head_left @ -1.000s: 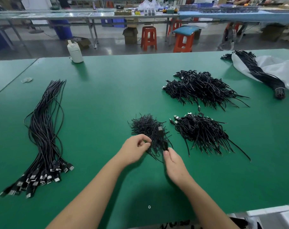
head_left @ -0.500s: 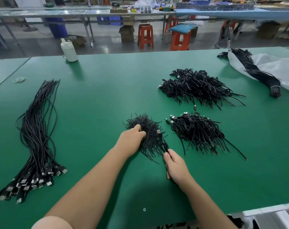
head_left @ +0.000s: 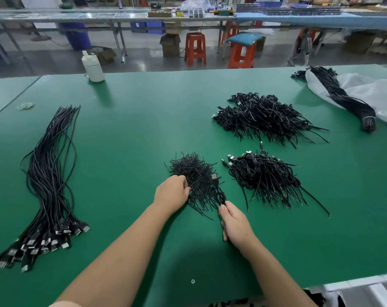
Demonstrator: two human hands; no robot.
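Bare forearms, bare L hand (head_left: 171, 193) & R hand (head_left: 235, 226), nails short.

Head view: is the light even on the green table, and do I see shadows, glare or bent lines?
Head view: soft overhead light; a dark shadow lies on the green table below the arms; the white bottle throws a short one toward the camera; the floor shows pale glare; the table's far edge bows slightly from the wide lens; left hand and right hand look sharp.
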